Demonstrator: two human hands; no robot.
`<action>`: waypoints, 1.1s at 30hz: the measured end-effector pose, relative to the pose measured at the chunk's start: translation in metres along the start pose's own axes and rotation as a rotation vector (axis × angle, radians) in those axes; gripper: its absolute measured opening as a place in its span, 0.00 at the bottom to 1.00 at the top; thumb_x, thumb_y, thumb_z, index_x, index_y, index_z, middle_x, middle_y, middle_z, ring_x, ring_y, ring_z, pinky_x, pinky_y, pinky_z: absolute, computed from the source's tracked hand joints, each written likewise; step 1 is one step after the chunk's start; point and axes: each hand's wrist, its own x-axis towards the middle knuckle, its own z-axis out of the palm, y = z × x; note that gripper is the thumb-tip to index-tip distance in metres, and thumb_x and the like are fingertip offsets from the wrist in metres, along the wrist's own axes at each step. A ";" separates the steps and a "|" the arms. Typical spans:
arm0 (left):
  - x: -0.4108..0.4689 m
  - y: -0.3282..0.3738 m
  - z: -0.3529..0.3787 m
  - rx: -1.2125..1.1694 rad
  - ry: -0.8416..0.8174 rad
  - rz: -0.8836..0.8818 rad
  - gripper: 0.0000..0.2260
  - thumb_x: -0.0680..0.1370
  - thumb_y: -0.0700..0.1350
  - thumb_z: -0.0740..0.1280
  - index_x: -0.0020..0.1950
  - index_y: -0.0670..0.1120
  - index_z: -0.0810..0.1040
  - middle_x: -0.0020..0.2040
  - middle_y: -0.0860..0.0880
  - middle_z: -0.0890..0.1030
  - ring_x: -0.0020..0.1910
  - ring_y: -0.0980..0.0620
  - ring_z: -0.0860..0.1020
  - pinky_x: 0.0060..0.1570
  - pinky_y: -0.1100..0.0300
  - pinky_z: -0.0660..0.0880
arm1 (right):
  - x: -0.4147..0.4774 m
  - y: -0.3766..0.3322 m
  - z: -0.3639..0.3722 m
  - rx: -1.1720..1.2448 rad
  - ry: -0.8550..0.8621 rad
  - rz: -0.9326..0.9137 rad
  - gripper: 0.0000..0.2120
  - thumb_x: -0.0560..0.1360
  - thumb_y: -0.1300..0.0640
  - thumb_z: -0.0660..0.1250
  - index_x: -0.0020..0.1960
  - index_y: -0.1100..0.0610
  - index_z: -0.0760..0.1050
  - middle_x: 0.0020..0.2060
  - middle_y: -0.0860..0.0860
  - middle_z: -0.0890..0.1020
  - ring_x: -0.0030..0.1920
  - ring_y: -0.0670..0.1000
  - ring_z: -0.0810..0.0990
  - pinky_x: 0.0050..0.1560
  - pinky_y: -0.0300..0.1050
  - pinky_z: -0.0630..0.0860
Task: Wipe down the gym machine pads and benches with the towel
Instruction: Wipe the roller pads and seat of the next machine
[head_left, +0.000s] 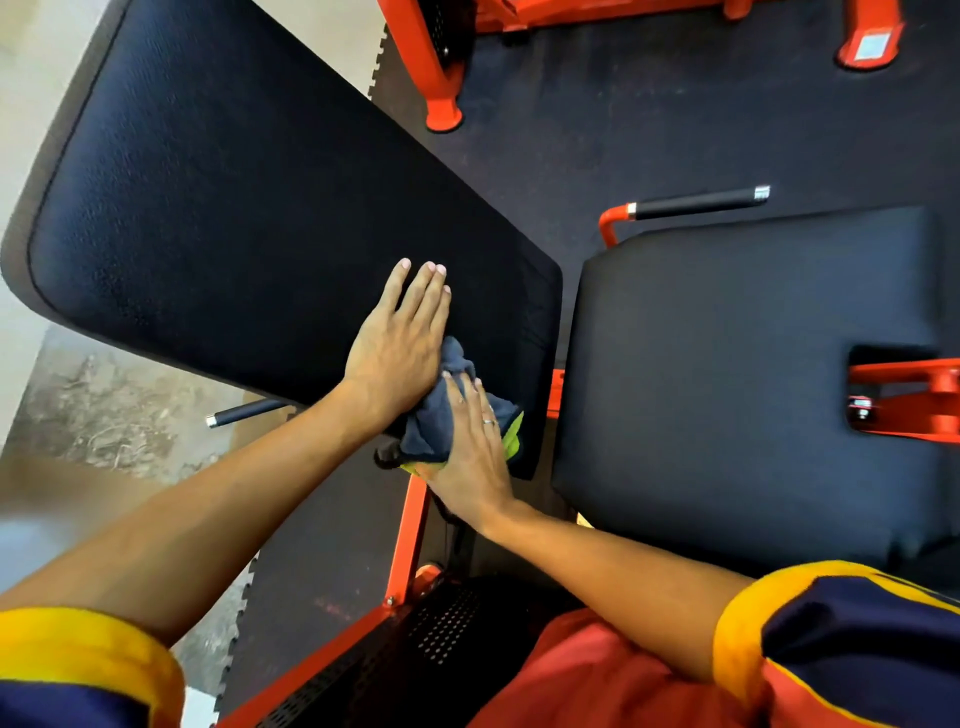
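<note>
Step in hand: wiping the long pad (234, 208), near end.

- Towel (436, 421): dark blue with a yellow-green edge, bunched, lying on the near corner of the long pad's surface. Part of it hangs over the near edge.
- Right hand (470, 457): laid flat on top of the towel, fingers straight and together, pressing it to the pad. No curl round the cloth that I can see; thumb hidden.
- Left hand (397, 338): flat on bare pad just beyond the towel, fingers straight and close together. Its heel touches the cloth's far edge. Holds nothing.
- Seat pad (727, 389): to the right, apart from the long pad by a narrow gap, no cloth on it.
- Orange frame (410, 525) below the pads; black handle (696, 203) beyond the seat pad; dark floor mat (649, 130).

Judgement: early in this machine. Only the near corner has the towel on it; most of the long pad stretches away uncovered, and nothing shows whether it is clean.

Next move calls for: pushing the towel up the pad's length in flat, overlapping strokes, with the left hand lifted clear or bracing to one side. Bunched cloth covers little, so spreading it first would help. Then the seat pad.
</note>
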 end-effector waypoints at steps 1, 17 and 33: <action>0.001 0.000 0.001 -0.010 0.008 0.001 0.29 0.85 0.52 0.41 0.82 0.35 0.47 0.82 0.34 0.48 0.82 0.37 0.47 0.79 0.37 0.46 | -0.001 0.009 0.000 -0.034 -0.013 -0.004 0.56 0.71 0.45 0.78 0.81 0.39 0.39 0.82 0.47 0.53 0.84 0.52 0.48 0.82 0.57 0.54; 0.004 0.001 0.000 -0.021 0.005 -0.004 0.28 0.85 0.49 0.41 0.82 0.36 0.48 0.82 0.34 0.49 0.82 0.37 0.48 0.79 0.37 0.46 | 0.049 0.022 -0.021 0.314 0.132 0.290 0.38 0.76 0.54 0.75 0.81 0.52 0.62 0.79 0.50 0.67 0.80 0.52 0.63 0.79 0.48 0.62; 0.029 0.016 0.005 -0.067 -0.003 0.035 0.28 0.84 0.48 0.39 0.82 0.35 0.49 0.82 0.34 0.51 0.82 0.38 0.48 0.79 0.37 0.46 | 0.047 0.069 -0.008 0.321 0.104 0.570 0.36 0.80 0.45 0.70 0.83 0.46 0.58 0.80 0.50 0.63 0.81 0.52 0.58 0.80 0.55 0.58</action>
